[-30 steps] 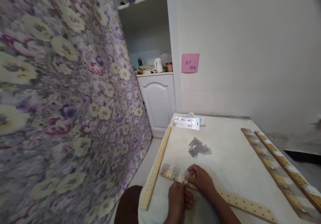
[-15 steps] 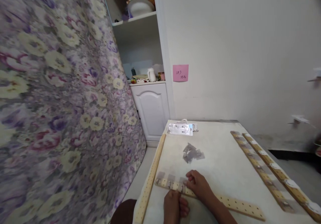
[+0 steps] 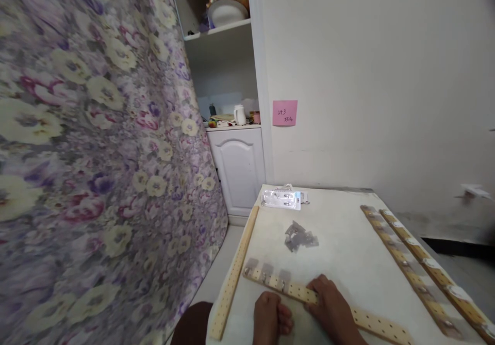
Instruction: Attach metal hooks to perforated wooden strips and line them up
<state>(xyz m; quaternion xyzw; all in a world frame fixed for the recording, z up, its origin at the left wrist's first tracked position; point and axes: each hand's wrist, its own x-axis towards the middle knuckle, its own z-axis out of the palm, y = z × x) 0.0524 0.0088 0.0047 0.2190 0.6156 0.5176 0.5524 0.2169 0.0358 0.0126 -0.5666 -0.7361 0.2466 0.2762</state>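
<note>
A pale wooden strip with rows of holes (image 3: 296, 289) lies slantwise across the near part of the table. Small clear plates with metal hooks (image 3: 284, 281) sit along its left end. My right hand (image 3: 332, 304) is closed over the middle of this strip, thumb on the near side and fingers on the far side. My left hand (image 3: 269, 316) rests loosely curled in front of the strip, apart from it, and no object shows in it. Beyond the strip lies a heap of greyish clear plates (image 3: 299, 236).
Another perforated strip (image 3: 235, 273) runs along the table's left edge. Two strips (image 3: 406, 262) (image 3: 436, 267) with fittings lie at the right. Clear packaging (image 3: 281, 199) sits at the back of the white table (image 3: 340, 231). A floral curtain (image 3: 116, 154) hangs at the left.
My right hand has moved right along the strip, away from the hooks, and is now closed on its middle. My left hand stays nearly in place, a little farther from the strip.
</note>
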